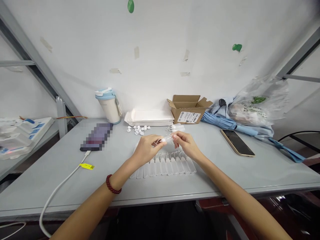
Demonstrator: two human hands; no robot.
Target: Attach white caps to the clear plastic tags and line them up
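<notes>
Above the table, both hands are closed on one small clear plastic tube (169,137) with a white cap. The fingers of my left hand (147,148) pinch its white cap end. At the clear end, my right hand (187,144) grips it between thumb and fingers. Just below the hands lies a row of translucent tubes (170,166), several with white caps and thin white loops. A loose group of small white caps (137,129) sits behind my left hand. Behind the held tube are a few more capped tubes (178,127), partly hidden by my right hand.
At the back stand a pale tumbler (110,108), a stack of white packets (150,117) and an open cardboard box (188,111). A cabled phone (96,138) lies left; another phone (237,142), a blue folded umbrella (225,122) and a plastic bag (260,101) lie right.
</notes>
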